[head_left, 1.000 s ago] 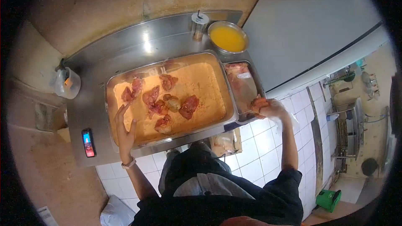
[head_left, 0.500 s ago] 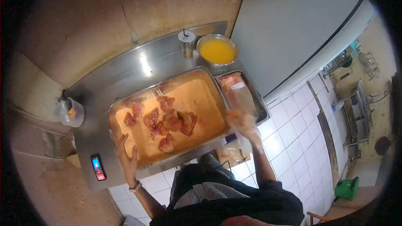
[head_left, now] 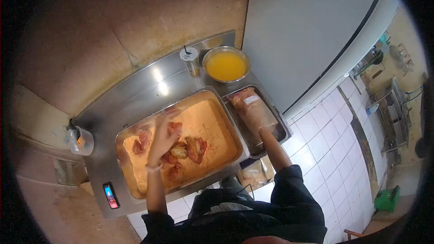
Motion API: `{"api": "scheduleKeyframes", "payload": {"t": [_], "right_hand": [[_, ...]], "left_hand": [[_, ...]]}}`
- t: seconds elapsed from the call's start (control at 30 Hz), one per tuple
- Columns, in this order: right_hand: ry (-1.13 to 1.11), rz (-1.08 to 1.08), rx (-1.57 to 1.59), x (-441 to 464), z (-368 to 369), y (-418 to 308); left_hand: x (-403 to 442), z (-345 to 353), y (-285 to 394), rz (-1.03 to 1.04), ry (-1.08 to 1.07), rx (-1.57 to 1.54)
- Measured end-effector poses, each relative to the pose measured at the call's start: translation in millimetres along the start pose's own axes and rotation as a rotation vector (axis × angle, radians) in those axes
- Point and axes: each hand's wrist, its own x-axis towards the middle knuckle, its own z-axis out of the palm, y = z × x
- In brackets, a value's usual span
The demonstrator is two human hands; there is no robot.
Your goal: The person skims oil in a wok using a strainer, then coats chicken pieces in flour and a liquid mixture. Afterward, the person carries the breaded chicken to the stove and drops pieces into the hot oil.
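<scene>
My left hand, blurred but with fingers apart, is over the large metal tray of orange-tan powder. Under and beside it, several pieces of raw red meat lie on the powder. On the right, my right hand reaches into a smaller metal tray. It is at the near end of a clear plastic bag of meat with a white label. Plastic and blur hide its fingers, so their grip cannot be made out.
Behind the trays stand a steel bowl of yellow liquid and a lidded cup. A phone and a white plastic container are on the left of the steel counter. A large grey panel rises at the right.
My left hand has moved from the tray's near left edge to over the meat. My right hand has gone from beside the tray corner to the bagged meat. The view has shifted slightly.
</scene>
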Motion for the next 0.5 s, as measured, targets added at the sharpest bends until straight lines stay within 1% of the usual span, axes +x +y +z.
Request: {"api": "scheduleKeyframes", "payload": {"t": [0.03, 0.1, 0.17, 0.2, 0.27, 0.3, 0.33, 0.37, 0.4, 0.43, 0.47, 0.5], "right_hand": [[-0.022, 0.007, 0.023, 5.5, -4.7, -2.2], [-0.074, 0.045, 0.086, 9.9, -32.8, -13.0], [-0.129, 0.112, 0.193, 5.3, -85.8, -35.1], [-0.15, 0.141, 0.244, 3.1, -113.3, -46.4], [-0.175, 0.176, 0.296, 5.2, -146.0, -60.4], [-0.161, 0.102, 0.191, 13.1, -126.9, -47.9], [-0.141, 0.031, 0.085, 20.6, -108.6, -36.0], [-0.129, -0.047, -0.023, 33.7, -72.9, -14.0], [-0.109, -0.124, -0.132, 46.5, -37.2, 7.9], [0.057, -0.241, -0.105, 60.5, 10.4, 37.8], [0.139, -0.3, -0.088, 61.5, 15.4, 42.9], [0.221, -0.359, -0.076, 62.3, 19.6, 47.6]], "left_hand": [[18.4, 16.8, 0.0, -0.008, -0.077, -0.095], [47.0, 42.2, 1.3, 0.206, -0.132, 0.17], [73.3, 77.1, -22.4, 0.275, -0.185, 0.212], [85.8, 90.2, -21.1, 0.279, -0.187, 0.211], [109.4, 116.2, -14.7, 0.301, -0.232, 0.358], [121.1, 130.7, -11.0, 0.303, -0.231, 0.352], [131.3, 146.2, -8.7, 0.316, -0.243, 0.468], [140.2, 160.9, -7.5, 0.328, -0.252, 0.583], [149.3, 176.2, -8.0, 0.325, -0.244, 0.575], [156.8, 191.2, -10.9, 0.276, -0.331, 0.683], [162.5, 202.0, -11.5, 0.225, -0.422, 0.791], [167.5, 208.9, -9.9, 0.223, -0.419, 0.787]]}}
